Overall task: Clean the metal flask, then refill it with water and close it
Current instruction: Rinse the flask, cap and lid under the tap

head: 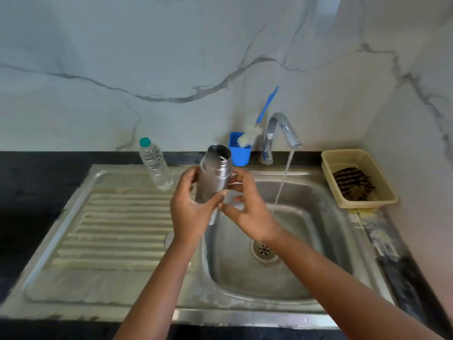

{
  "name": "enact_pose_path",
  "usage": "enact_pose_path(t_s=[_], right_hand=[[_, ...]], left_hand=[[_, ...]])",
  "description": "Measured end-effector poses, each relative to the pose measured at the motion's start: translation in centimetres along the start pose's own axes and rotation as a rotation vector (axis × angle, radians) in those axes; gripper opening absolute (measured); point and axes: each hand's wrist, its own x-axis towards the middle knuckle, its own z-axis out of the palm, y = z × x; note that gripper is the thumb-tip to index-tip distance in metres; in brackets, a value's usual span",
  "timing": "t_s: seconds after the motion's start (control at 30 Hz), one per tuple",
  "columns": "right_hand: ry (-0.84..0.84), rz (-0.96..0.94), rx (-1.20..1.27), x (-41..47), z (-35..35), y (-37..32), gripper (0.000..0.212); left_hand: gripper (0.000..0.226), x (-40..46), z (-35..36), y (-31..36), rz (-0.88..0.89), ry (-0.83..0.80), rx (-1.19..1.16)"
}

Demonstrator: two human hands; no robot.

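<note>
Open basin right, crowded back edge

The sink basin (282,273) lies open under the running tap (282,133); the water bottle (155,165), blue cup (241,153) with brush (259,123), and beige basket (358,177) block the back and right.

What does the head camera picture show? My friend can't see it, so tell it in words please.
Two hands hold an open metal flask over a steel sink: the left hand grips its body, the right hand touches its side. Water runs from the tap beside it. Behind stand a plastic bottle and a blue cup holding a brush.
</note>
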Motion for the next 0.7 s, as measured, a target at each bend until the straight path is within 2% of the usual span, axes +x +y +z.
enact_pose_path(t_s=[0.17,0.33,0.7], right_hand=[[0.122,0.182,-0.024,-1.4,-5.5,3.2,0.062],[0.22,0.308,-0.073,-1.8,-9.5,5.6,0.058],[0.227,0.464,-0.122,0.7,-12.6,9.5,0.062]], left_hand=[[0.064,-1.0,7.4,0.0,-0.062,-0.218,-0.043],[0.063,-1.3,13.4,-0.6,-0.137,-0.359,-0.054],[0.065,-1.1,18.6,-2.3,-0.271,-0.417,-0.082]])
